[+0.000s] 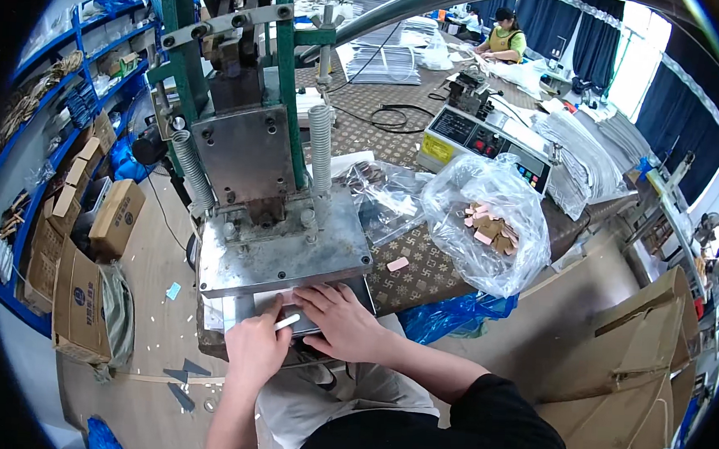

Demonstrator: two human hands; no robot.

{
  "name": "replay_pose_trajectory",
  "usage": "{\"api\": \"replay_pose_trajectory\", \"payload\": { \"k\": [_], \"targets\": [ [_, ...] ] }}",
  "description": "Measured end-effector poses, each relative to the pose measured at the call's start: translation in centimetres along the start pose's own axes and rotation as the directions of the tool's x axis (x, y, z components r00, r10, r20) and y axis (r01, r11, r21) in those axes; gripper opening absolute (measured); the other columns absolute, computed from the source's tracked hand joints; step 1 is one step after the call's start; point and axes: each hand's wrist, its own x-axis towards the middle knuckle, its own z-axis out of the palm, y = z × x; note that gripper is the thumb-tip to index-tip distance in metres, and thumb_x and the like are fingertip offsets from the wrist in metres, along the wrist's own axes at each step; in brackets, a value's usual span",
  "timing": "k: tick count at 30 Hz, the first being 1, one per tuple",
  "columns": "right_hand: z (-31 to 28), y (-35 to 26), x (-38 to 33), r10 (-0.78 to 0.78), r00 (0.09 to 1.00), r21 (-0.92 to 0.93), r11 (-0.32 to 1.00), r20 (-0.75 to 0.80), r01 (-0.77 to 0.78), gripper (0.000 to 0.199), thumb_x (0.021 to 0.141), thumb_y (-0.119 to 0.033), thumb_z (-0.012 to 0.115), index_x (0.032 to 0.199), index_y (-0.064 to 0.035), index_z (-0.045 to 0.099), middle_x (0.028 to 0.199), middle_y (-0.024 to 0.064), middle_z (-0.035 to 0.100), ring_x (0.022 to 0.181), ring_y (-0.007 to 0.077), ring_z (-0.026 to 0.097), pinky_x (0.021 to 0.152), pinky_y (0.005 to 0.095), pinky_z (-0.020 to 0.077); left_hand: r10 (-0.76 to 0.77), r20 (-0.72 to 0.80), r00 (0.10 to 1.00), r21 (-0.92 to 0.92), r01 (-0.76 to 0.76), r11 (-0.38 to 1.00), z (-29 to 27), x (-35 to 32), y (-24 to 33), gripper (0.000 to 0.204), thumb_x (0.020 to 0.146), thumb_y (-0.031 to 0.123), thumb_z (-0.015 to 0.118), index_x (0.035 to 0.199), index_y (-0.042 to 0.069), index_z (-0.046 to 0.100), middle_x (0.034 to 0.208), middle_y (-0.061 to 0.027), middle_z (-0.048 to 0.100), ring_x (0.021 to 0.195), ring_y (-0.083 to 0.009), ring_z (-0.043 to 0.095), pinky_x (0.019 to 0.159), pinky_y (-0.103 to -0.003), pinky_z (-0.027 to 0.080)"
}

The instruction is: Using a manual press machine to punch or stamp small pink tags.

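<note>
My left hand [257,346] is closed around a slim white stick [287,322], which pokes out to the right between its fingers. Its index finger reaches forward to a small pale pink piece [287,297] at the front edge of a metal press [288,253]. Flat and outstretched, the fingers of my right hand [341,318] lie along that same edge, with their tips by the pink piece and the thumb apart. Both hands are over a smooth grey plate [243,306] below the press's thick block. Whatever lies under the right fingers is hidden.
Right of the press, a clear plastic bag [452,189] holds pink and brown pieces; one loose pink piece [397,264] lies on the patterned tablecloth. Behind stands a control box [488,146]. Cardboard boxes [83,302] are at left. A person [502,42] sits at the far table.
</note>
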Motion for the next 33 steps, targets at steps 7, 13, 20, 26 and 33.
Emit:
{"api": "replay_pose_trajectory", "payload": {
  "k": [7,13,20,26,33],
  "targets": [
    [-0.2,0.2,0.0,0.035,0.998,-0.034,0.999,0.053,-0.034,0.07,0.096,-0.042,0.068,0.152,-0.0034,0.051,0.154,0.0118,0.051,0.144,0.0317,0.043,0.12,0.0486,0.0322,-0.039,0.021,0.999,0.035,0.038,0.999,0.0,0.2,0.2,0.052,0.085,0.025,0.07,0.136,0.01,0.073,0.078,-0.018,0.075,0.073,-0.0378,0.075,0.07,-0.05,0.059],
    [0.5,-0.9,-0.3,0.073,0.997,-0.035,0.997,-0.019,-0.073,0.069,0.095,-0.043,0.069,0.149,-0.0024,0.054,0.153,0.012,0.052,0.143,0.0337,0.044,0.118,0.0487,0.0333,-0.04,0.019,0.999,0.025,0.039,0.999,0.1,-0.4,-0.2,0.051,0.086,0.025,0.07,0.135,0.011,0.073,0.08,-0.0185,0.075,0.074,-0.037,0.075,0.07,-0.05,0.059],
    [-3.2,-0.9,-4.1,0.111,0.991,0.178,0.979,-0.079,-0.096,0.058,0.09,-0.03,0.077,0.139,-0.0046,0.059,0.147,0.0155,0.056,0.135,0.037,0.05,0.116,0.0495,0.0337,0.069,-0.156,0.985,-0.349,-0.121,0.929,-4.2,-2.6,-0.2,0.037,0.094,0.03,0.067,0.121,0.007,0.076,0.081,-0.0157,0.07,0.075,-0.0316,0.069,0.068,-0.044,0.052],
    [-5.5,-2.1,-8.0,0.155,0.98,0.261,0.958,-0.122,-0.119,0.053,0.088,-0.019,0.078,0.137,-0.0065,0.061,0.15,0.0148,0.056,0.134,0.037,0.051,0.115,0.0486,0.0364,0.405,-0.822,0.4,-0.174,-0.854,0.49,-17.5,-9.1,4.1,0.025,0.098,0.046,0.07,0.09,0.022,0.073,0.076,0.0065,0.052,0.061,-0.0094,0.039,0.056,-0.029,0.028],
    [-5.1,-3.7,-10.8,0.17,0.981,0.236,0.961,-0.097,-0.143,0.052,0.088,-0.017,0.079,0.136,-0.0069,0.062,0.151,0.0147,0.056,0.135,0.0371,0.051,0.114,0.0476,0.0378,0.699,-0.577,0.422,-0.187,-0.902,0.39,-20.4,-11.5,5.6,0.018,0.098,0.035,0.063,0.102,0.017,0.066,0.083,0.0015,0.041,0.067,-0.016,0.039,0.058,-0.035,0.03]
  ]
}}
